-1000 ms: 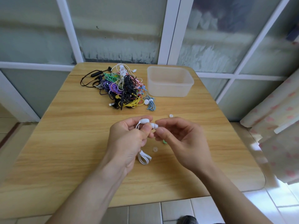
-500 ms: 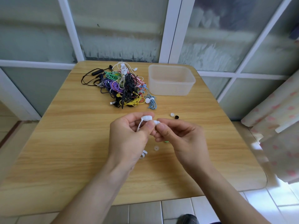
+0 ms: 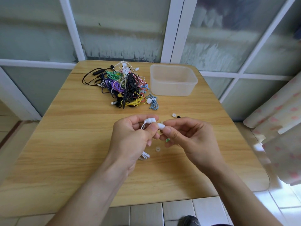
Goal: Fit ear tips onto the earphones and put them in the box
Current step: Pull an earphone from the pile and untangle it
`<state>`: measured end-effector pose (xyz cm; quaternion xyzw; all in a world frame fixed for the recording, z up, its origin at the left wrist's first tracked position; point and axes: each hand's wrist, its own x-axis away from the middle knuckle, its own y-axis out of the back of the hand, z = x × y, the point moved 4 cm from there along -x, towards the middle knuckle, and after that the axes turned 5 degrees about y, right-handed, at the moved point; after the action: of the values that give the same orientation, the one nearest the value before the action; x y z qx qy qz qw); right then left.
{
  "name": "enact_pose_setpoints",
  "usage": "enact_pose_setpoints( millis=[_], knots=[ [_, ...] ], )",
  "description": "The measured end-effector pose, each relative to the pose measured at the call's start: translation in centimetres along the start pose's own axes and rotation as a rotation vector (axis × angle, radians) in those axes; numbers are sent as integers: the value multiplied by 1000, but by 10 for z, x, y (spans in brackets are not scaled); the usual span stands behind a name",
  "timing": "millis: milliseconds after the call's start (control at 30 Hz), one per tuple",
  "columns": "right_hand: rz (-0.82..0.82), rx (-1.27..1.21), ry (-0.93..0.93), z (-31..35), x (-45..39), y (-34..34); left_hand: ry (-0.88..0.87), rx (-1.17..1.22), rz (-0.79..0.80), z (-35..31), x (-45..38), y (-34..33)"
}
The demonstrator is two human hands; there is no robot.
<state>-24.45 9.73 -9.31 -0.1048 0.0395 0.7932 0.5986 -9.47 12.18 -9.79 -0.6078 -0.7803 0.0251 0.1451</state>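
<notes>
Both hands have risen slightly off the bench [image 3: 65, 144]; the left hand [image 3: 130, 139] pinches the white earbuds [image 3: 150, 120], the right hand [image 3: 192, 137] now pinches a tip [image 3: 161, 126] against one, fitting under way.

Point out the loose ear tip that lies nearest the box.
The white ear tip beyond the hands, beside a black one. The clear tip and green tip lie nearer the person.

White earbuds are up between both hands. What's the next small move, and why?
Probably keep the left hand steady and have the right hand press the tip fully onto the white earbud pinched between them. The plastic box looks empty, so boxing comes after.
</notes>
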Motion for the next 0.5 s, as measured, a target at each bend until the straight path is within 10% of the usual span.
enact_pose_setpoints(
  millis=[500],
  knots=[
    [-49, -442, -313, -10, 1, -9, -219, -147, 39, -10, -3, -5]
  ],
)
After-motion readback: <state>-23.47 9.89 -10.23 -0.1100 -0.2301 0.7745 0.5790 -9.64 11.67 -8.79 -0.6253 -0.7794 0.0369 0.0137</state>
